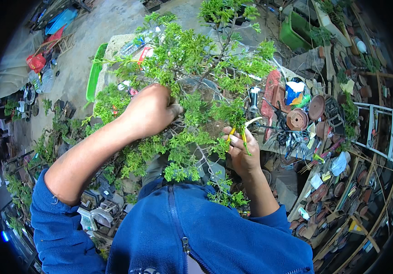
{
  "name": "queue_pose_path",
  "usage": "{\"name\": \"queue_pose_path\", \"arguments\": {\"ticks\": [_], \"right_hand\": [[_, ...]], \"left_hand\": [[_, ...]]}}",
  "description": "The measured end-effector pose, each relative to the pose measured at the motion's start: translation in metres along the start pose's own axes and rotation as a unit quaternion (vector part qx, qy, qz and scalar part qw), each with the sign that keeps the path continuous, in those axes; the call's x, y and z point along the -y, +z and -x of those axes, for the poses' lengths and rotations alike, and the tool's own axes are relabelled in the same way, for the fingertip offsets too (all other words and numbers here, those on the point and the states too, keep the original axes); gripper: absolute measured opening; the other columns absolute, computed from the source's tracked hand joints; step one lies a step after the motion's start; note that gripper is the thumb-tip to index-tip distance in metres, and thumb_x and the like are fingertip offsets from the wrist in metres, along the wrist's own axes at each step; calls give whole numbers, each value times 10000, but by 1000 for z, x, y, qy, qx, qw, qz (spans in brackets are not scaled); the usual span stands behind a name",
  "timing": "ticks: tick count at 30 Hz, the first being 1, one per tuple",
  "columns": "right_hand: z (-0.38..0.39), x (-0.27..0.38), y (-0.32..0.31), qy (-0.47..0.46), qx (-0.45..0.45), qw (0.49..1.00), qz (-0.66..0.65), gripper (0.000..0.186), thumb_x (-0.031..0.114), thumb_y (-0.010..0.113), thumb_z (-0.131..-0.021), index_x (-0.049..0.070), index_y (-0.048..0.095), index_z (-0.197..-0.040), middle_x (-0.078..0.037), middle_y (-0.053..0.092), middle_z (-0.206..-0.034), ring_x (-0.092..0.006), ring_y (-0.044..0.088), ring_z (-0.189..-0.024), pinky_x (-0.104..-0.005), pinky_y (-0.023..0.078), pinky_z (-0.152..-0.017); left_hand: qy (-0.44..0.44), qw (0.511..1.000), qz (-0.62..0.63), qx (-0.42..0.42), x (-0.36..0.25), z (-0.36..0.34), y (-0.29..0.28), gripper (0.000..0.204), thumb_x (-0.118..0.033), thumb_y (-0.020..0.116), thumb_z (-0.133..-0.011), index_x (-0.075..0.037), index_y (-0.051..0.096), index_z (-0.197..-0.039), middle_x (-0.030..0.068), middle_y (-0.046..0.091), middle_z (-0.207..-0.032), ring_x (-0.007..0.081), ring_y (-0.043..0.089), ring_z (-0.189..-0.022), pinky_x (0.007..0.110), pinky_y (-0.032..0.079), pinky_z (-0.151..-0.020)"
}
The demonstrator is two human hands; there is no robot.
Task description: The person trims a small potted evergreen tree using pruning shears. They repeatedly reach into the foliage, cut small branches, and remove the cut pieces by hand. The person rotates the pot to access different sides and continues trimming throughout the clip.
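A bushy green conifer tree point(183, 59) with bare branches fills the middle of the view above my chest. My left hand point(157, 109) reaches into its foliage left of the middle, fingers curled; whatever they grip is hidden among the sprigs. On the right, my right hand point(244, 150) holds a yellow-handled cutting tool point(232, 134) just below a drooping sprig; a pale curved piece, perhaps its blade, sticks out to the right.
Behind the tree stands a pale bench point(114, 45) with a green tray point(91, 71). To the right are clay pots point(297, 119), cluttered items, a green bin point(295, 32) and a white metal frame point(379, 128). More plants point(20, 192) and clutter line the left.
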State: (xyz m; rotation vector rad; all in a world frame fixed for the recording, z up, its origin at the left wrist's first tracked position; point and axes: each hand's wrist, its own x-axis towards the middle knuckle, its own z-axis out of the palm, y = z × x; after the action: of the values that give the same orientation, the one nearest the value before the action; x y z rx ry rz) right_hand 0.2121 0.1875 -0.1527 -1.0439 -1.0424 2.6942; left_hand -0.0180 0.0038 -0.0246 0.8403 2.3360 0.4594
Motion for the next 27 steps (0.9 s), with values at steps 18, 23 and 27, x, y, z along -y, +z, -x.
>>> {"name": "queue_pose_path", "arguments": {"ticks": [18,23,27], "right_hand": [[-11,-19,4,-8,16,997,75,526,138,699,-932,1,512,-1405,-134,658,-1240,-208,683,-1000,-352,586,-843],[-10,-23,1,20,19,999,39,495,129,698,-932,17,524,-1381,-138,661,-1228,-215,688,-978,-350,585,-827],[-7,-22,2,23,15,999,29,495,104,692,-919,12,523,-1375,-141,663,-1228,-217,688,-967,-360,577,-828]], "left_hand": [[73,986,-94,121,4,-8,0,318,-253,608,-973,59,664,-956,291,653,-906,477,622,-994,548,491,-916],[111,974,-113,162,5,-13,-1,332,-259,565,-1000,56,661,-956,310,653,-909,493,617,-974,560,487,-898],[72,980,-70,173,6,-12,-2,324,-247,555,-1012,57,652,-959,325,643,-902,509,613,-957,576,480,-884]]}}
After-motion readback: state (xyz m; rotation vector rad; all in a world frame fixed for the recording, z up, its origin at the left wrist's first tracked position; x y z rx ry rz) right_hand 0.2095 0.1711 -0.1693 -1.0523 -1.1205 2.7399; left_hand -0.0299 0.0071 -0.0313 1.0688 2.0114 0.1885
